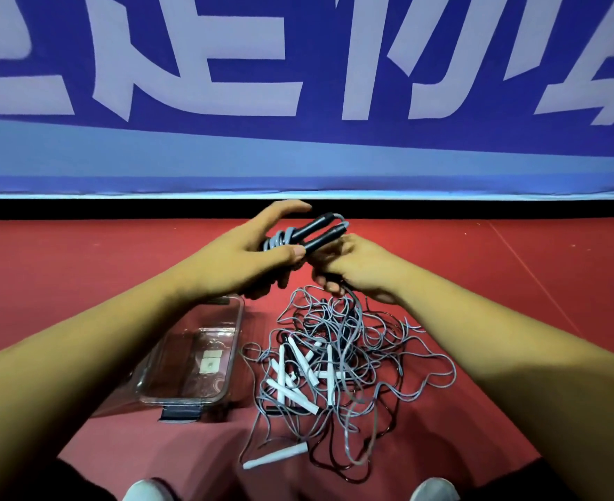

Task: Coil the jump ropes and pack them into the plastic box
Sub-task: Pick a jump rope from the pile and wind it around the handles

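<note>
1. At 12 o'clock, above the red floor (81, 265): the left hand (258, 254) grips a black-handled jump rope with grey cord (316, 233), part-wound round its handles. The right hand (356, 269) is curled round the trailing cord.
2. At 6 o'clock: tangled heap of grey-corded, white-handled jump ropes (334, 356), uncoiled.
3. At 8 o'clock: clear rectangular plastic box (238, 320), lidless, no rope visible inside; a forearm hides one side.
4. Judgement: first rope in progress; nearly all the work remains.

One plastic box (239, 320) and two black handles (325, 236) are counted. The white handles (330, 374) are too tangled to be numbered exactly.
</note>
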The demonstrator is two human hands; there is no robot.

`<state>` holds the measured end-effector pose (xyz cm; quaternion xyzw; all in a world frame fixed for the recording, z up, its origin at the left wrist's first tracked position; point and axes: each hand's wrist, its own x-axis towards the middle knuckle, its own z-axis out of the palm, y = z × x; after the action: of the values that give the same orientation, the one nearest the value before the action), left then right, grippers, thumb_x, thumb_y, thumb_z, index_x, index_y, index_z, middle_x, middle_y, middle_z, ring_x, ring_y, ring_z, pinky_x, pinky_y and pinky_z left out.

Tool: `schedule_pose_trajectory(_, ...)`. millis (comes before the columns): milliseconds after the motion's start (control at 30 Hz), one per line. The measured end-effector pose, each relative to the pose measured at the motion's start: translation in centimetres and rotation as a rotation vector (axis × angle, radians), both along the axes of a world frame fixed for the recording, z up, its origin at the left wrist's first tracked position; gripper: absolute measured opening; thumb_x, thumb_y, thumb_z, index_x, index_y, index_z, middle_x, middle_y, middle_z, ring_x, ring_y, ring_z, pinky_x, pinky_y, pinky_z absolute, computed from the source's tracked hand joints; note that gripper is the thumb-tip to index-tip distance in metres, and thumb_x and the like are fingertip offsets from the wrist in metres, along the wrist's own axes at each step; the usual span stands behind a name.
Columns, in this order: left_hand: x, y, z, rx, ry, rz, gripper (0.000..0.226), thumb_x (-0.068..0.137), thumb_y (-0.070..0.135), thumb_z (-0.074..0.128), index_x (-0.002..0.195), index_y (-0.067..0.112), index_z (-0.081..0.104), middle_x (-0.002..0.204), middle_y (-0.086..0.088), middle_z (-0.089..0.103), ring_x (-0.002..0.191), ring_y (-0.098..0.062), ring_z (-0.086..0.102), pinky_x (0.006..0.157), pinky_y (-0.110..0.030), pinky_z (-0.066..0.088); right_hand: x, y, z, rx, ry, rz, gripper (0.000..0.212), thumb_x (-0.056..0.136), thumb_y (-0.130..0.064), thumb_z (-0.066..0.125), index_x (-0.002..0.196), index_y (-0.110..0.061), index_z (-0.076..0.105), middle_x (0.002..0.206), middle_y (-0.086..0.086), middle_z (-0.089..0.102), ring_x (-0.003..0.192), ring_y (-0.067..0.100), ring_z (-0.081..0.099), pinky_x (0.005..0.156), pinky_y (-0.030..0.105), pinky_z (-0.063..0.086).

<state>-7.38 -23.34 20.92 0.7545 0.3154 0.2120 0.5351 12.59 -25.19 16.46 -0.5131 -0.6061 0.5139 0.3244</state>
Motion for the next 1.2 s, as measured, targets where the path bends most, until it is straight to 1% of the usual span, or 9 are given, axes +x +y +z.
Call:
schedule_pose_trajectory(100, 0.0, 0.4, -0.2, 0.065, 0.009, 0.008, 0.023, 0.102, 0.009, 0.049, 0.122, 0.016, 0.055, 0.072, -0.010, 0.058, 0.044, -0.008, 0.046, 0.040, -0.021, 0.035, -0.5, 0.0, 0.1, -0.064, -0.049, 0.022, 0.031, 0.100, -0.018, 0.049, 0.080, -0.026, 0.071, 0.061, 0.003, 0.050, 0.050, 0.014, 0.041, 0.049, 0.027, 0.033)
schedule_pose_trajectory(200, -0.3, 1.4, -0.4, 0.070, 0.037, 0.088, 0.001, 0.100, 0.019, 0.055, 0.099, 0.018, 0.056, 0.071, -0.014, 0.060, 0.044, -0.019, 0.042, 0.042, -0.023, 0.033, -0.5, -0.3, 0.4, -0.044, -0.205, 0.075, 0.025, 0.103, -0.028, 0.045, 0.098, -0.021, 0.069, 0.057, -0.001, 0.046, 0.047, 0.012, 0.038, 0.047, 0.022, 0.034)
schedule_pose_trajectory(300, -0.9, 2.7, -0.8, 0.116, 0.088, 0.202, 0.012, 0.096, 0.022, 0.063, 0.098, 0.016, 0.054, 0.069, -0.015, 0.062, 0.042, -0.019, 0.042, 0.040, -0.024, 0.033, -0.6, -0.8, 1.0, 0.037, -0.407, 0.105, 0.027, 0.102, -0.028, 0.045, 0.104, -0.012, 0.068, 0.055, -0.004, 0.046, 0.040, 0.003, 0.039, 0.045, 0.017, 0.034)
schedule_pose_trajectory(500, -2.1, 4.5, -1.9, 0.372, 0.352, 0.273, 0.023, 0.086, 0.023, 0.074, 0.097, 0.021, 0.054, 0.069, -0.005, 0.066, 0.043, -0.018, 0.058, 0.043, -0.024, 0.043, -2.5, -0.9, 1.7, 0.251, -0.738, 0.084, 0.018, 0.096, -0.024, 0.054, 0.081, -0.016, 0.062, 0.066, 0.000, 0.054, 0.067, 0.025, 0.051, 0.062, 0.035, 0.043)
schedule_pose_trajectory(600, -1.8, 4.1, -2.4, 0.569, 0.562, 0.340, 0.030, 0.085, 0.031, 0.072, 0.109, 0.027, 0.055, 0.091, -0.006, 0.070, 0.066, -0.024, 0.069, 0.058, -0.031, 0.051, -3.2, -0.9, 2.1, 0.274, -0.825, 0.090, 0.032, 0.095, -0.026, 0.055, 0.065, -0.016, 0.050, 0.063, 0.002, 0.049, 0.063, 0.026, 0.047, 0.059, 0.034, 0.038)
schedule_pose_trajectory(733, -1.2, 3.8, -2.9, 0.862, 0.839, 0.428, 0.039, 0.087, 0.040, 0.063, 0.124, 0.033, 0.051, 0.111, -0.006, 0.067, 0.096, -0.037, 0.064, 0.069, -0.037, 0.046, -2.9, -0.7, 3.6, 0.321, -0.801, 0.105, 0.040, 0.093, -0.026, 0.058, 0.057, -0.015, 0.045, 0.053, 0.001, 0.041, 0.055, 0.023, 0.038, 0.055, 0.033, 0.034)
schedule_pose_trajectory(900, -1.0, 3.2, -3.0, 0.776, 0.943, 0.260, 0.033, 0.080, 0.041, 0.063, 0.109, 0.034, 0.050, 0.095, -0.006, 0.067, 0.083, -0.035, 0.063, 0.066, -0.036, 0.051, -2.4, -0.7, 4.4, 0.458, -0.779, 0.073, 0.028, 0.090, -0.030, 0.058, 0.065, -0.018, 0.061, 0.058, 0.000, 0.055, 0.060, 0.023, 0.051, 0.060, 0.038, 0.046)
schedule_pose_trajectory(1100, 0.2, 1.8, -3.1, 0.756, 0.795, 0.073, 0.048, 0.075, 0.072, 0.061, 0.107, 0.037, 0.061, 0.068, 0.009, 0.060, 0.069, -0.021, 0.058, 0.063, -0.031, 0.046, -0.8, 0.5, 3.6, 0.529, -0.664, -0.105, 0.018, 0.085, -0.036, 0.058, 0.083, -0.025, 0.072, 0.081, -0.007, 0.070, 0.081, 0.018, 0.064, 0.077, 0.039, 0.053)
schedule_pose_trajectory(1200, 0.5, 1.4, -2.6, 0.749, 0.727, 0.032, 0.036, 0.079, 0.067, 0.062, 0.091, 0.034, 0.061, 0.055, 0.013, 0.050, 0.054, -0.006, 0.049, 0.058, -0.028, 0.036, 0.1, 1.0, 3.6, 0.528, -0.643, -0.130, 0.013, 0.085, -0.034, 0.066, 0.084, -0.023, 0.073, 0.080, -0.006, 0.071, 0.079, 0.015, 0.064, 0.076, 0.035, 0.052)
